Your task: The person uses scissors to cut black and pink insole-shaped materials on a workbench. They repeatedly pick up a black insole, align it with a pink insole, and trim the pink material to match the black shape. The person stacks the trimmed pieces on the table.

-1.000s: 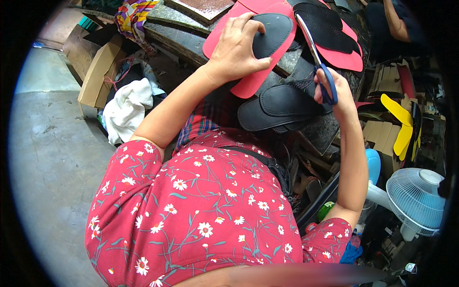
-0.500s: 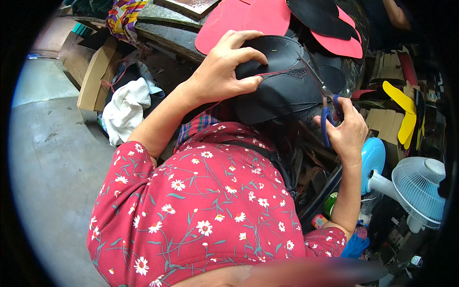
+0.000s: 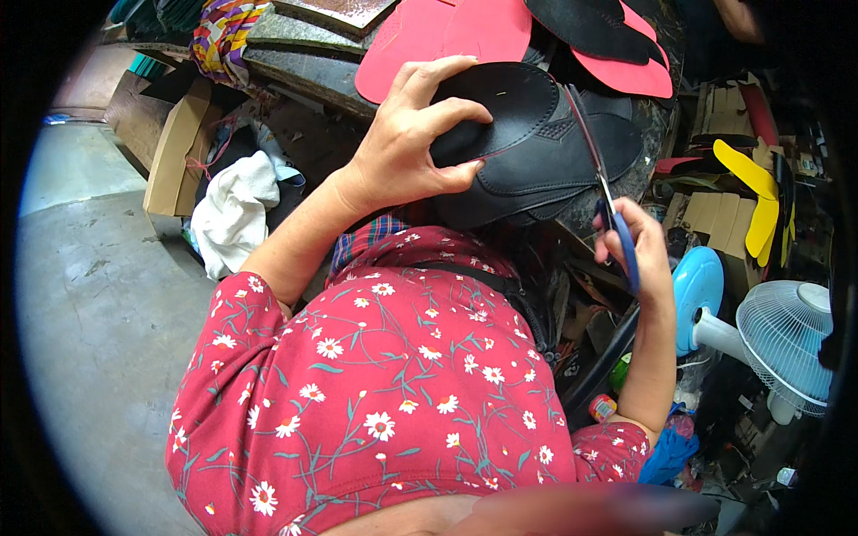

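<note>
My left hand (image 3: 407,147) presses its spread fingers on the left end of a stack of black sole-shaped sheets (image 3: 536,156), which rests at the edge of a dark workbench (image 3: 304,76). My right hand (image 3: 639,255) grips blue-handled scissors (image 3: 612,210). Their blades point up along the right edge of the black sheets. Red sole-shaped sheets (image 3: 447,36) lie on the bench behind, with more black pieces (image 3: 590,22) on top of them.
A white cloth (image 3: 232,214) and a cardboard box (image 3: 174,152) sit under the bench at left, beside a grey concrete floor (image 3: 89,295). A small blue-and-white fan (image 3: 786,344) stands at right. Yellow sole cut-outs (image 3: 751,192) lie among the clutter.
The black sheets have come off the red sheet and moved nearer to me. My left hand stayed on them. My right hand with the scissors dropped lower along their right edge.
</note>
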Available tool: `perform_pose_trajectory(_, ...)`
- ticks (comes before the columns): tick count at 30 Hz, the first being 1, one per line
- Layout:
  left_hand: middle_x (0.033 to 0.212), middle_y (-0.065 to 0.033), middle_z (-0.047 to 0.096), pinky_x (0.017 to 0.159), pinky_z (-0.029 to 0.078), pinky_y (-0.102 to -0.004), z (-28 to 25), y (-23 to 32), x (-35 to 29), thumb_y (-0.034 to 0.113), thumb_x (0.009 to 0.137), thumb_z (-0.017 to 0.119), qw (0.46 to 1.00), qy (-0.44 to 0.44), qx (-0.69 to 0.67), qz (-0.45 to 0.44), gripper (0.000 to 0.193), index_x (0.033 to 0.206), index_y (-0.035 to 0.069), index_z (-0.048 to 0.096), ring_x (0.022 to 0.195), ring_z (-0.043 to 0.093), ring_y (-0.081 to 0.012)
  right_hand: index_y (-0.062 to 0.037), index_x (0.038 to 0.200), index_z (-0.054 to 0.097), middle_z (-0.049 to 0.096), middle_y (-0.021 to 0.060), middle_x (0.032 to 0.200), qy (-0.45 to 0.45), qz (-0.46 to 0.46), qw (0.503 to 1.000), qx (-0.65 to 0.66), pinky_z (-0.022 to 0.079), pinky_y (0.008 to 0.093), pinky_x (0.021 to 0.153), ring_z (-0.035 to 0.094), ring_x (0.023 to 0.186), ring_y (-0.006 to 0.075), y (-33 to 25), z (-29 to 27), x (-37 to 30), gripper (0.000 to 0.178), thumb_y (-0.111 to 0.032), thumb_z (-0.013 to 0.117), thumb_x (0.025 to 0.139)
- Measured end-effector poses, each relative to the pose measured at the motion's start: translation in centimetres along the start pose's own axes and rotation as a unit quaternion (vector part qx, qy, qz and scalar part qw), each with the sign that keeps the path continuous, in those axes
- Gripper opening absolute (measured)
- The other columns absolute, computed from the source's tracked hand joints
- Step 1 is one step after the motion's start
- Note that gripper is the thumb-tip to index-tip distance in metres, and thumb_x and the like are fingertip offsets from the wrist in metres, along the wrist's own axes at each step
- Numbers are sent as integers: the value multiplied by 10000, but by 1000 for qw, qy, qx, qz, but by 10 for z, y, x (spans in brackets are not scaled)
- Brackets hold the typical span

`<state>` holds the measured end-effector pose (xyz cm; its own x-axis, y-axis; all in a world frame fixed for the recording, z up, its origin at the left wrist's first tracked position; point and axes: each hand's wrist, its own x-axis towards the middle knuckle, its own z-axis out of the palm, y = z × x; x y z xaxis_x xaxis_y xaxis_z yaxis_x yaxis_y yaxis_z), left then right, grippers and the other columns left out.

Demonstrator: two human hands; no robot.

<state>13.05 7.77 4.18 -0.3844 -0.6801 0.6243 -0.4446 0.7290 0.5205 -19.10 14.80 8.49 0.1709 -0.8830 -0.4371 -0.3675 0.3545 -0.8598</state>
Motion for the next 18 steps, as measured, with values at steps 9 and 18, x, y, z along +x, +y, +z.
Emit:
perform_pose_trajectory(9, 1425, -170, 496, 1083, 393, -430, 12, 4, -7, 113, 558, 811, 999, 7, -34, -8, 506, 1055, 120, 718, 1288, 477, -354, 10, 968, 599, 601, 39, 670, -104, -49, 984, 134, 427, 204, 508, 578, 520, 96, -4, 9, -8, 622, -587, 727, 846)
perform_pose_trajectory(18, 1382, -210, 500, 1066, 408, -442, 23, 6, -1, 231, 658, 839, 996, -36, -68, -44, 484, 1097, 100, 681, 1284, 468, -393, -29, 972, 592, 566, 6, 643, 47, -71, 989, 120, 389, 188, 523, 526, 534, 68, 11, 4, -5, 356, -381, 643, 982)
